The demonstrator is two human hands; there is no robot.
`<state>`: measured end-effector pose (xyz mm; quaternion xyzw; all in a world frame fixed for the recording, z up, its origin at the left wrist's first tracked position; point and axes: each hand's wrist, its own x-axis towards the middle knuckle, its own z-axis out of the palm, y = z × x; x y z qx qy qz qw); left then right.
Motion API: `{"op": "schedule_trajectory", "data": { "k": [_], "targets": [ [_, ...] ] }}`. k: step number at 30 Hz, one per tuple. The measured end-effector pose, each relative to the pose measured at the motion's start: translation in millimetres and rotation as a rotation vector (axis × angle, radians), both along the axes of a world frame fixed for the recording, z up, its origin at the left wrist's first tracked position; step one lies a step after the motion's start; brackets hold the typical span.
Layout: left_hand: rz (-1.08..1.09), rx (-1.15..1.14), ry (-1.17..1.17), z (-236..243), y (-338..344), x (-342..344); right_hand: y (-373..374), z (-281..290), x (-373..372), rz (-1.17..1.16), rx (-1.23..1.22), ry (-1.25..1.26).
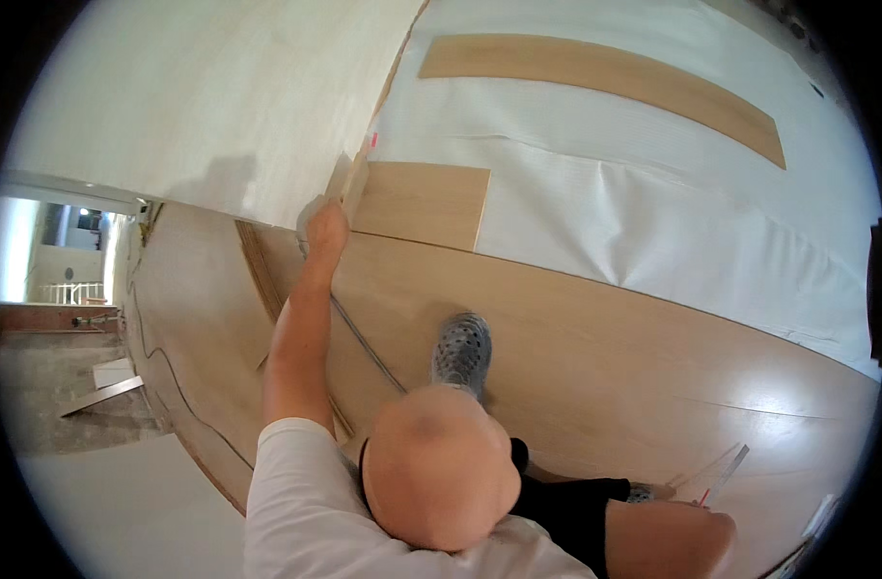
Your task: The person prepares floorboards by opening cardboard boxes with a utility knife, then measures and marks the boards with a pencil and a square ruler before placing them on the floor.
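Observation:
My left hand (327,227) reaches forward to the foot of the pale wall, its fingers closed around the near end of a narrow pale wooden strip (358,185) that stands along the wall. Beside the strip, a short wood-look floor plank (427,205) lies against the edge of the laid flooring (576,318). My right hand is out of view. Between my bent knees and the wall, my grey clog (462,349) rests on the flooring. A thin grey cable or rod (364,343) runs from near my left hand toward my knee.
White underlay sheet (595,207) with wrinkles covers the far right, with a long loose plank (605,77) on it. Several stacked planks (260,270) lie left of my arm. A dark cable (185,391) crosses the floor. A thin straight tool (726,475) is by my right knee.

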<state>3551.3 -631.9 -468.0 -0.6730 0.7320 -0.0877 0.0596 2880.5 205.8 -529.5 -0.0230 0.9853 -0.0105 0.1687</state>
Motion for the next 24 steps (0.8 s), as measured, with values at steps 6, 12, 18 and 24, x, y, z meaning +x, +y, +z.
{"op": "schedule_trajectory", "data": {
  "k": [6,12,18,24],
  "targets": [
    [0.029,0.013,0.088,-54.7,-51.9,23.1,-87.5,84.1,-2.2,0.147,0.074,0.075],
    [0.052,0.008,0.081,-54.2,-60.1,31.4,-242.1,170.3,-13.8,0.738,0.212,0.134],
    [0.016,-0.138,0.180,-40.9,-39.0,22.6,-464.9,223.9,55.7,0.994,0.246,0.032],
    [0.070,-0.084,0.161,-45.5,-40.9,41.3,-597.7,153.0,137.8,1.248,0.162,-0.221]
  ]
}}
